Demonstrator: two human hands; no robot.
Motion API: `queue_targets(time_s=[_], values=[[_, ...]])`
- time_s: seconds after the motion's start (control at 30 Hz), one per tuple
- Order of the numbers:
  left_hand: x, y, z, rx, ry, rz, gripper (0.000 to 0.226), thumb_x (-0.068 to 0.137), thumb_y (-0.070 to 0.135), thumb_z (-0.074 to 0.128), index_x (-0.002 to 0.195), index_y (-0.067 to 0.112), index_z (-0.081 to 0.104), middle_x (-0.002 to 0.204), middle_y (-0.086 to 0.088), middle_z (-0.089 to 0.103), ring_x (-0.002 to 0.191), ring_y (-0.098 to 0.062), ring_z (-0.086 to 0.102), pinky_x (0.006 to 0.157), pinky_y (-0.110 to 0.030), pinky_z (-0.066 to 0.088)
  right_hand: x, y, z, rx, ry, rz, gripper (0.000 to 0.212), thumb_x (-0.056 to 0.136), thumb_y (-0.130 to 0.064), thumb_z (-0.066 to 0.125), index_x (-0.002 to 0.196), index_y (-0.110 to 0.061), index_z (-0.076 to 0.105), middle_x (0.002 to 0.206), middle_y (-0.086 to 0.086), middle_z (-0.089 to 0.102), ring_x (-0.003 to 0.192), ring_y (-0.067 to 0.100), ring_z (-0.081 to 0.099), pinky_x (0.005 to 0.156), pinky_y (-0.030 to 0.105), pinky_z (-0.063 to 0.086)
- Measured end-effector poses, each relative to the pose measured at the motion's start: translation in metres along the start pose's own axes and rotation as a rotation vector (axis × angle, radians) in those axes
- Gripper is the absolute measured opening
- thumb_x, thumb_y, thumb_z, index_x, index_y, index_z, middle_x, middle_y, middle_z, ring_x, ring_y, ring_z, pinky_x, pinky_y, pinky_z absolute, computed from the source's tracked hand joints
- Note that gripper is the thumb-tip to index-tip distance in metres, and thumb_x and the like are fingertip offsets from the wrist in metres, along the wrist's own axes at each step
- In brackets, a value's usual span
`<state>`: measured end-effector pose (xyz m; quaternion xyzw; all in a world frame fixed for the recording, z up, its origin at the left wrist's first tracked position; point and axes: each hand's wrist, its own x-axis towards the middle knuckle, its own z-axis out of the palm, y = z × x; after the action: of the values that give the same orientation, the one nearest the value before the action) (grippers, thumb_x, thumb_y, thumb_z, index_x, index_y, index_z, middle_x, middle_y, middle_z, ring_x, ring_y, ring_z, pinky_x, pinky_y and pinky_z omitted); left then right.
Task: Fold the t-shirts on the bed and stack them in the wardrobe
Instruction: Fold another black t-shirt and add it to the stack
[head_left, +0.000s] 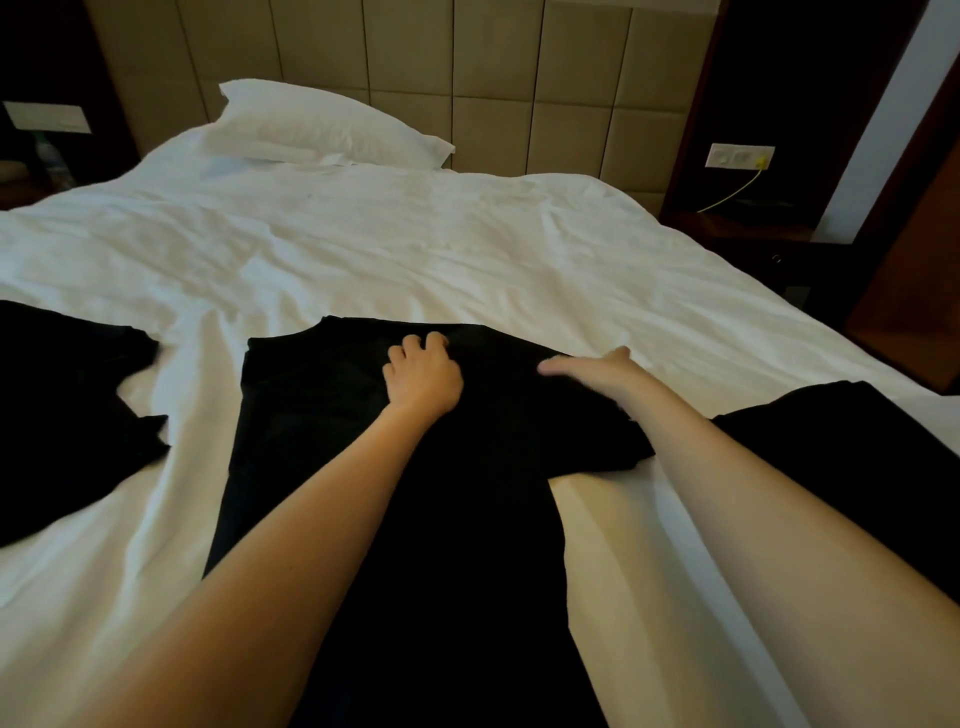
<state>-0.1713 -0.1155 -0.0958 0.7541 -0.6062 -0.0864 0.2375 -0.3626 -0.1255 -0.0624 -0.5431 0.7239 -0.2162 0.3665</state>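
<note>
Bed | black t-shirt beneath gripping left hand | right hand flat atop

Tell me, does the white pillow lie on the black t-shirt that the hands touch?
No, the white pillow lies up by the headboard, well apart from the black t-shirt.

We identify a bedroom: a white-sheeted bed, a white fabric pillow at 11 o'clock, a beige padded panel headboard at 12 o'clock, a white wall socket plate at 2 o'clock.
</note>
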Motion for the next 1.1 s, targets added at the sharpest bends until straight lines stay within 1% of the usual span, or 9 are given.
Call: queue_targets(time_s=[0.13, 0.27, 0.43, 0.53, 0.73, 0.83, 0.9, 1.0, 1.1], values=[[0.001, -0.035, -0.01, 0.077, 0.052, -0.052, 0.051, 0.098, 0.022, 0.037, 0.145, 0.011, 0.024, 0.154, -0.015, 0.014, 0.139, -0.036, 0.016, 0.111, -0.044, 0.017, -0.003, -0.006, 0.033, -0.429, 0.045, -0.049, 0.106, 0.073, -0.039, 0.073, 0.148, -0.016, 0.002, 0.137, 0.018, 0.036, 0.117, 0.038, 0.048, 0.093, 0.044, 0.048], [0.005, -0.066, -0.024, 0.098, -0.03, -0.119, 0.054, 0.1, 0.029, 0.033, 0.149, 0.015, 0.016, 0.157, -0.011, 0.009, 0.142, -0.036, 0.009, 0.113, -0.048, 0.011, -0.001, -0.004, 0.048, -0.566, 0.235, -0.088, 0.08, 0.084, -0.017, 0.064, 0.143, -0.003, 0.011, 0.123, 0.019, 0.049, 0.105, 0.034, 0.056, 0.069, 0.037, 0.047], [0.004, -0.081, -0.024, 0.129, -0.183, -0.136, 0.059, 0.1, 0.044, 0.021, 0.151, 0.025, 0.0, 0.159, -0.002, -0.009, 0.145, -0.03, -0.011, 0.112, -0.057, -0.006, 0.003, 0.002, 0.034, -0.416, 0.391, -0.09, 0.014, 0.092, 0.001, 0.046, 0.106, 0.001, 0.05, 0.107, 0.019, 0.057, 0.087, 0.03, 0.056, 0.065, 0.033, 0.038], [0.003, -0.093, -0.017, 0.16, -0.174, -0.162, 0.058, 0.1, 0.046, 0.016, 0.151, 0.028, -0.003, 0.158, 0.001, -0.013, 0.145, -0.025, -0.015, 0.109, -0.06, -0.011, 0.014, 0.008, 0.019, -0.132, 0.458, -0.024, 0.031, 0.096, -0.003, 0.043, 0.066, -0.008, 0.039, 0.074, 0.009, 0.048, 0.062, 0.023, 0.045, 0.063, 0.032, 0.037], [0.006, -0.107, -0.014, 0.197, -0.175, -0.203, 0.054, 0.1, 0.044, 0.012, 0.15, 0.032, -0.006, 0.158, -0.001, -0.016, 0.144, -0.024, -0.017, 0.109, -0.061, -0.01, 0.036, 0.033, 0.005, 0.026, 0.501, 0.078, 0.038, 0.1, -0.015, 0.046, 0.063, -0.01, 0.036, 0.066, 0.006, 0.037, 0.069, 0.027, 0.047, 0.069, 0.033, 0.035], [0.004, -0.108, -0.012, 0.213, -0.154, -0.208, 0.054, 0.1, 0.044, 0.011, 0.15, 0.032, -0.006, 0.158, -0.002, -0.015, 0.145, -0.024, -0.016, 0.109, -0.06, -0.01, 0.034, 0.039, 0.006, -0.058, 0.527, 0.027, 0.029, 0.1, -0.015, 0.047, 0.073, -0.003, 0.046, 0.075, 0.009, 0.048, 0.086, 0.033, 0.053, 0.069, 0.034, 0.035], [0.002, -0.108, -0.011, 0.228, -0.145, -0.213, 0.054, 0.1, 0.043, 0.011, 0.15, 0.032, -0.006, 0.158, -0.004, -0.015, 0.144, -0.025, -0.016, 0.109, -0.06, -0.01, 0.025, 0.036, 0.01, -0.298, 0.548, -0.01, 0.021, 0.098, -0.013, 0.05, 0.111, 0.002, 0.05, 0.105, 0.02, 0.055, 0.103, 0.039, 0.055, 0.072, 0.038, 0.038], [-0.004, -0.106, -0.01, 0.256, -0.115, -0.214, 0.053, 0.101, 0.042, 0.011, 0.15, 0.029, -0.005, 0.158, -0.006, -0.013, 0.145, -0.027, -0.014, 0.111, -0.058, -0.009, 0.017, 0.029, 0.018, -0.71, 0.56, -0.091, 0.069, 0.091, -0.011, 0.056, 0.146, -0.003, 0.015, 0.142, 0.024, 0.03, 0.125, 0.039, 0.039, 0.093, 0.043, 0.039], [-0.012, -0.105, -0.011, 0.253, -0.118, -0.206, 0.053, 0.101, 0.04, 0.012, 0.151, 0.028, -0.004, 0.158, -0.007, -0.011, 0.145, -0.027, -0.012, 0.112, -0.054, -0.008, 0.007, 0.014, 0.033, -0.8, 0.546, -0.244, 0.071, 0.094, -0.019, 0.051, 0.15, -0.009, 0.009, 0.154, 0.018, 0.014, 0.141, 0.034, 0.018, 0.11, 0.045, 0.025]])
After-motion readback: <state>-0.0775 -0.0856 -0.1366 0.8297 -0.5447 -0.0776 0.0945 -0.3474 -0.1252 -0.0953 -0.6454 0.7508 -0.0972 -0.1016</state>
